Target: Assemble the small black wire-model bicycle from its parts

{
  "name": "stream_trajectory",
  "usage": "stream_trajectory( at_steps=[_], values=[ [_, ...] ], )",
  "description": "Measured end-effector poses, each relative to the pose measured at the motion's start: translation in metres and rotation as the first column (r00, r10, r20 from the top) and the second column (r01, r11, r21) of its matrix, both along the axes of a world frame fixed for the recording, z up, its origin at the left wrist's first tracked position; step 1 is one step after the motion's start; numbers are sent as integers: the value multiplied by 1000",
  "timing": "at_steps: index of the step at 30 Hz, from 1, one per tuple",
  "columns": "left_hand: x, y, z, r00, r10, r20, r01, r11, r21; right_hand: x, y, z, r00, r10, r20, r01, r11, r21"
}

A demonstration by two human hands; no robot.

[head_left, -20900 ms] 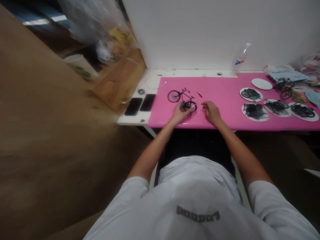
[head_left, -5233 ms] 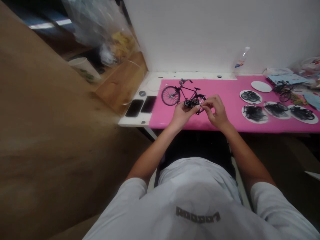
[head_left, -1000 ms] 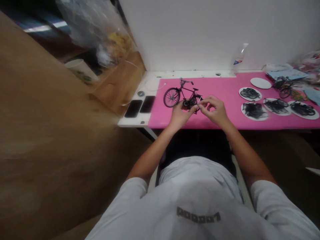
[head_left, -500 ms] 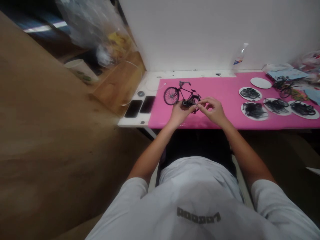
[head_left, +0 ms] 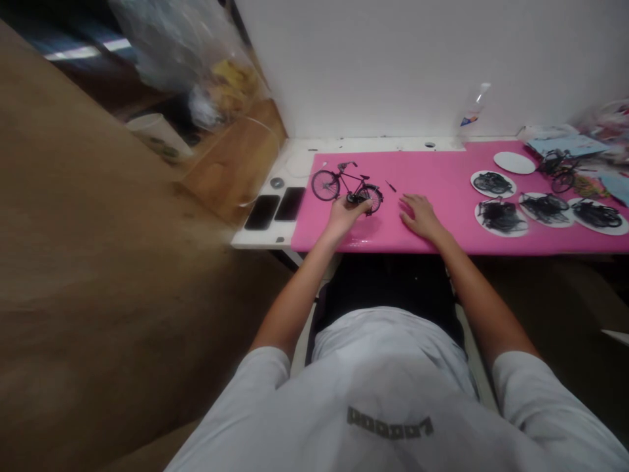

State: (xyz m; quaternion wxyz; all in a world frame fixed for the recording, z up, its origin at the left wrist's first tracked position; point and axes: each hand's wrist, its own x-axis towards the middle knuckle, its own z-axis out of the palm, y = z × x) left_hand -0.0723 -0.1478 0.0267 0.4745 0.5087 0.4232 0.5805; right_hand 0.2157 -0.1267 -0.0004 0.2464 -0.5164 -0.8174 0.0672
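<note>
A black model bicycle (head_left: pixel 348 185) stands tilted on the pink mat (head_left: pixel 432 177). My left hand (head_left: pixel 344 215) is closed around its lower rear part, near the pedals and back wheel. To the right, my right hand (head_left: pixel 420 216) is apart from the bicycle, fingers spread low over the mat, with nothing seen in it. A thin dark tool like a small screwdriver (head_left: pixel 391 186) lies between the bicycle and my right fingertips.
Several white plates with dark parts, one of them a plate (head_left: pixel 500 217), are at the right. Behind them are a bare plate (head_left: pixel 514 162) and another model bicycle (head_left: pixel 560 170). Two phones (head_left: pixel 262 212) lie at the left edge. A plastic bottle (head_left: pixel 474 111) stands by the wall.
My right hand has left the bicycle's rear wheel, moved right and opened. My left hand has shifted the bicycle slightly left. The thin tool now shows on the mat.
</note>
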Motion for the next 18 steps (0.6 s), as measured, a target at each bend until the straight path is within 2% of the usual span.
stream_trajectory(
  at_steps=[3, 7, 14, 18],
  values=[
    [-2, 1, 0, 999, -11, 31, 12, 1000, -25, -4, -1, -6, 997, 21, 70, -18, 999, -49],
    [-5, 4, -2, 999, -10, 52, 13, 998, -54, -4, 0, -7, 996, 24, 86, -19, 998, -64],
    [-14, 21, -39, 991, 20, 131, -1, 989, -149, -2, 0, -9, 999, -5, 35, 6, 1000, -27],
    [-19, 24, -45, 964, -37, 263, 82, 983, -166, -2, 2, -13, 1000, -12, 6, 12, 1000, -12]
  ],
)
